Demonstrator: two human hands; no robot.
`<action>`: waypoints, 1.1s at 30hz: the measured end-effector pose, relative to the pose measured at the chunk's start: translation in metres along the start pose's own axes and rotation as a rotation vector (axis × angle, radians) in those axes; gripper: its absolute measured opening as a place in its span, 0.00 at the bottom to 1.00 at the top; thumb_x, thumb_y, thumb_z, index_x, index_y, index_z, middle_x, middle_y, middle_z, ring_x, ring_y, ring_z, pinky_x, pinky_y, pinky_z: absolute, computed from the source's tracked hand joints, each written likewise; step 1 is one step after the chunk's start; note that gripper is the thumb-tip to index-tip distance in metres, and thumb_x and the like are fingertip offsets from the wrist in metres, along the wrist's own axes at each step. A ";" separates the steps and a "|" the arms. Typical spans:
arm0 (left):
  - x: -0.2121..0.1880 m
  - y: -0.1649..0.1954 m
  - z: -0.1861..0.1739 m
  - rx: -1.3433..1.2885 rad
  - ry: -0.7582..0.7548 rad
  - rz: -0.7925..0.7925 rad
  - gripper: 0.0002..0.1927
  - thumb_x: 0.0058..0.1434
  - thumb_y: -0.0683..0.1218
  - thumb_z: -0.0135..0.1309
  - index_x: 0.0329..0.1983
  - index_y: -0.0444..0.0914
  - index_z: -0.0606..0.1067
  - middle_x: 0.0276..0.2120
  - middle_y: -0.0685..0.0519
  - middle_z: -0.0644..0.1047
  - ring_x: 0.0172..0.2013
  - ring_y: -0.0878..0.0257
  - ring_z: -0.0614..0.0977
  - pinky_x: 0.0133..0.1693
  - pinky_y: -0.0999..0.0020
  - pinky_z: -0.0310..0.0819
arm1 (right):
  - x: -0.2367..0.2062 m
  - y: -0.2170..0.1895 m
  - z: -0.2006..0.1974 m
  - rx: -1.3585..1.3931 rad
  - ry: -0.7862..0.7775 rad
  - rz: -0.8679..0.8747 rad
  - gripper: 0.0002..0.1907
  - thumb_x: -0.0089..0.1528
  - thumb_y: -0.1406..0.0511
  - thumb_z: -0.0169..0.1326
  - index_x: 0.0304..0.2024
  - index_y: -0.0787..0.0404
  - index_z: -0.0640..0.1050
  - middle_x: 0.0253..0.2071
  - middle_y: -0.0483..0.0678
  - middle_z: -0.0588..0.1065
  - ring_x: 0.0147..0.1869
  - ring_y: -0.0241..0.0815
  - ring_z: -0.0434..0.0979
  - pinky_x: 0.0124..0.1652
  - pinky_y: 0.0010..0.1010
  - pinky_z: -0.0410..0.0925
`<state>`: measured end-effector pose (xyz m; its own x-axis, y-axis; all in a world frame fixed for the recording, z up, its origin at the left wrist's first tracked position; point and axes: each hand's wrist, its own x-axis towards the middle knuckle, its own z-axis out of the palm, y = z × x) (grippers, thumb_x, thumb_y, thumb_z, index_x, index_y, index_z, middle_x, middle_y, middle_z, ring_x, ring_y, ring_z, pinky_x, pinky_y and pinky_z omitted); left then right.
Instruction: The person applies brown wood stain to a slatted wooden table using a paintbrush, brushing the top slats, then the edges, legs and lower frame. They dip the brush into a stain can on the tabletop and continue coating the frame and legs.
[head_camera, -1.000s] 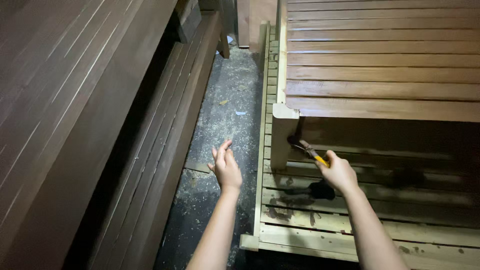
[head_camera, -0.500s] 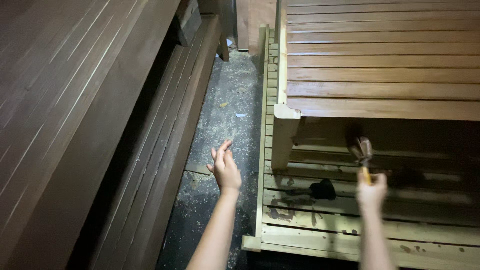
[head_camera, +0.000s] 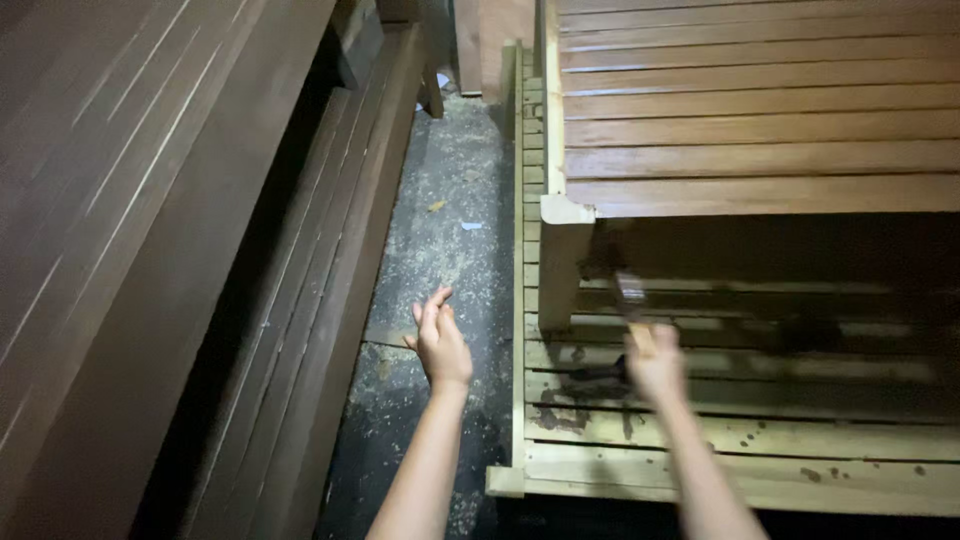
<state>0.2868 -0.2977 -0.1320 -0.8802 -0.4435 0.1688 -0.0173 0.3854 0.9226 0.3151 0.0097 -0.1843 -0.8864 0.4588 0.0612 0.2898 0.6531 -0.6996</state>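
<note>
Holding a blurred, dark-bristled paintbrush (head_camera: 632, 297) (yellowish handle), right hand (head_camera: 655, 362).

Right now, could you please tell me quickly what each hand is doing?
Left hand: open, holding nothing, raised over the dusty floor.
Right hand: closed on a paintbrush, blurred, under the wooden bench.

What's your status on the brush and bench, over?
Right hand gripping paintbrush, bristles up at the bench's dark underside, motion-blurred. Left hand empty, open over the dusty floor. Nothing blocking the brush.
</note>
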 end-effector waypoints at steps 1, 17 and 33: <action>-0.001 0.003 0.004 0.001 -0.006 0.002 0.19 0.71 0.50 0.37 0.57 0.49 0.76 0.66 0.57 0.73 0.75 0.51 0.53 0.70 0.41 0.18 | 0.016 0.021 -0.015 -0.079 0.103 -0.053 0.21 0.65 0.53 0.59 0.46 0.62 0.71 0.34 0.53 0.73 0.32 0.48 0.76 0.31 0.43 0.73; -0.009 0.002 0.018 0.020 -0.041 -0.018 0.19 0.71 0.50 0.37 0.58 0.49 0.76 0.65 0.58 0.74 0.76 0.52 0.52 0.70 0.43 0.17 | -0.005 -0.019 0.006 0.170 -0.320 0.250 0.12 0.67 0.61 0.50 0.51 0.52 0.65 0.30 0.52 0.75 0.27 0.45 0.75 0.25 0.35 0.68; 0.008 0.009 0.006 -0.023 0.016 -0.030 0.18 0.70 0.50 0.38 0.57 0.49 0.76 0.65 0.56 0.73 0.74 0.53 0.56 0.70 0.45 0.17 | 0.008 -0.061 0.018 0.361 0.136 0.065 0.15 0.60 0.75 0.45 0.49 0.65 0.62 0.38 0.54 0.71 0.36 0.45 0.74 0.31 0.35 0.72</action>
<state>0.2774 -0.2933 -0.1247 -0.8719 -0.4674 0.1461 -0.0324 0.3527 0.9352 0.2837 -0.0372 -0.1542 -0.8076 0.5837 0.0848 0.1769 0.3768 -0.9092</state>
